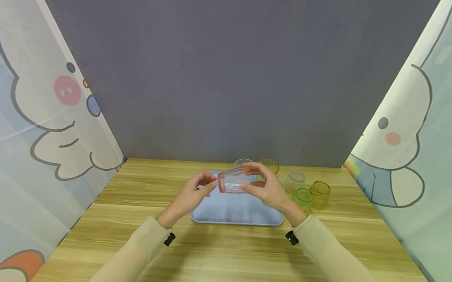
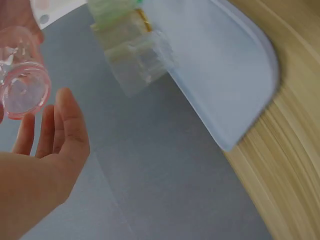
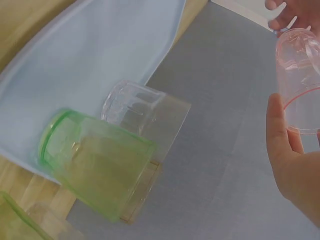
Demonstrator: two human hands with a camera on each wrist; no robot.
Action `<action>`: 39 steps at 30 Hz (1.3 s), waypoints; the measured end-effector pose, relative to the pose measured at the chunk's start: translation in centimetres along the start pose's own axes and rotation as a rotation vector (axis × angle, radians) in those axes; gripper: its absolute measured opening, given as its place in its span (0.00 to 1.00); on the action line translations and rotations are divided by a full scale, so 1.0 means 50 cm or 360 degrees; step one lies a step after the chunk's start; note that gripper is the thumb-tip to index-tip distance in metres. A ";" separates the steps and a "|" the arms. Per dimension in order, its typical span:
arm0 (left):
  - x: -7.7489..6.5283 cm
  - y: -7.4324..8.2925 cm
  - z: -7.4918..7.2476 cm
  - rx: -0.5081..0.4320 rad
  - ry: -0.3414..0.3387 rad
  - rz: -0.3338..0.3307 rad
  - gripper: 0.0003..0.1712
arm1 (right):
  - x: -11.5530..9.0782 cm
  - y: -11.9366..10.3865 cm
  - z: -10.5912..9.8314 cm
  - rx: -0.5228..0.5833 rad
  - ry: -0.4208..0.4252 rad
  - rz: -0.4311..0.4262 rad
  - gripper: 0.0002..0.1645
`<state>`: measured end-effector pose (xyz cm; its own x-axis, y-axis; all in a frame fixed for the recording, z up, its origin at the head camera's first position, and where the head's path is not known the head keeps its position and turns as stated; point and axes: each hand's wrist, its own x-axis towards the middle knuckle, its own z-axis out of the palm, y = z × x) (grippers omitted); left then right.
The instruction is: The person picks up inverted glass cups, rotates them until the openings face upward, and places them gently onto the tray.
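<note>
My right hand (image 1: 263, 188) holds a pink-tinted clear cup (image 1: 231, 181) above the tray, gripping it near its wider mouth end with thumb and fingers. The cup lies almost on its side, its reddish base pointing left. Just off that base is my left hand (image 1: 194, 194), fingers loosely bent with nothing in them. The left wrist view shows the cup's round base (image 2: 25, 92) near the left fingertips. Below the hands lies a pale blue tray (image 1: 227, 218). On it stand a green cup (image 3: 95, 165), a clear cup (image 3: 135, 107) and a yellow cup (image 1: 269, 164), partly hidden by the right hand.
Right of the tray, a clear cup (image 1: 294, 183), a green cup (image 1: 303, 197) and a yellow cup (image 1: 320, 195) stand close together on the wooden table (image 1: 214, 257). A grey panel (image 1: 228, 83) rises at the back, with printed curtains (image 1: 20, 158) at the sides.
</note>
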<state>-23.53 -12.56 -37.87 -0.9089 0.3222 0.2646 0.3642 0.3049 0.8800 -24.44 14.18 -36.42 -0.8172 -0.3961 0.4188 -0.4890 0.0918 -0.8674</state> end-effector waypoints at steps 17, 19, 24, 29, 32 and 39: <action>-0.027 -0.045 -0.003 0.0984 -0.0028 0.0395 0.05 | 0.017 -0.023 -0.025 -0.0240 -0.0009 0.0052 0.35; -0.030 -0.050 -0.004 0.1046 -0.0027 0.0433 0.06 | 0.019 -0.025 -0.027 -0.0266 -0.0010 0.0053 0.35; -0.038 -0.063 -0.009 0.1142 -0.0081 0.0452 0.07 | 0.023 -0.029 -0.031 -0.0338 -0.0029 0.0075 0.34; -0.044 -0.075 -0.012 0.1202 -0.0148 0.0475 0.08 | 0.027 -0.033 -0.033 -0.0438 -0.0052 0.0076 0.34; -0.045 -0.080 -0.011 0.1225 -0.0179 0.0497 0.08 | 0.029 -0.033 -0.034 -0.0525 -0.0064 0.0085 0.34; -0.047 -0.088 -0.005 0.1317 -0.0251 0.0505 0.10 | 0.039 -0.033 -0.035 -0.0732 -0.0086 0.0121 0.35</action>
<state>-23.02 -14.87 -42.27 -0.7244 0.6018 0.3362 0.6785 0.7087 0.1933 -25.76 14.85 -33.69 -0.8450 -0.4181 0.3334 -0.5225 0.5129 -0.6811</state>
